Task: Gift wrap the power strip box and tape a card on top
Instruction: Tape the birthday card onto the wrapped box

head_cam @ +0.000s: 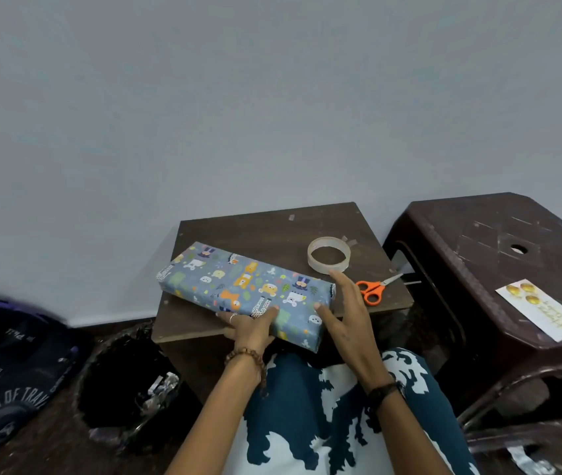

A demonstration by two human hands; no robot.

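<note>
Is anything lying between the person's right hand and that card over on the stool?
Yes. Between the right hand and the card on the brown plastic stool lie the orange-handled scissors at the small table's right edge. Past them is the gap between the table and the stool.

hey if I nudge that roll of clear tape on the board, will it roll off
Probably not: the tape roll lies flat on its side on the board, so it should slide, not roll. It looks thin and nearly used up, so likely light and easily pushed.
</note>
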